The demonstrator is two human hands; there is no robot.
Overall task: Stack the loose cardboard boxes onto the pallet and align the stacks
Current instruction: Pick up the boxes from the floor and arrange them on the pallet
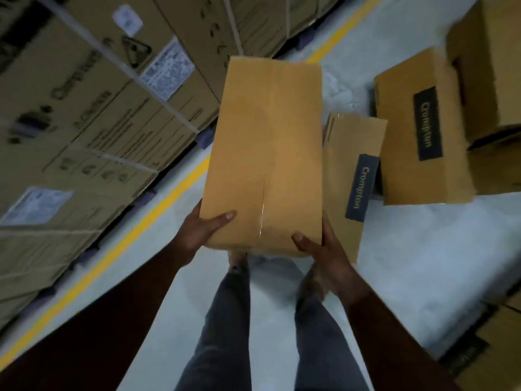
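Observation:
I carry a long plain cardboard box (267, 148) lengthwise in front of me, above the floor. My left hand (201, 231) grips its near left corner, thumb lying on the top face. My right hand (320, 251) grips the near right corner, thumb on top too. The fingers of both hands are hidden under the box. To the right, loose cardboard boxes with dark brand labels lie on the floor: a narrow one (351, 176) right beside the carried box, and a wider one (420, 128) further right. No pallet deck shows plainly.
A tall wall of strapped, printed cartons (84, 114) runs along the left behind a yellow floor line (118, 244). More boxes (490, 69) stand at the far right and another box (496, 348) at the lower right corner. My legs and feet are below the box on grey floor (423, 263).

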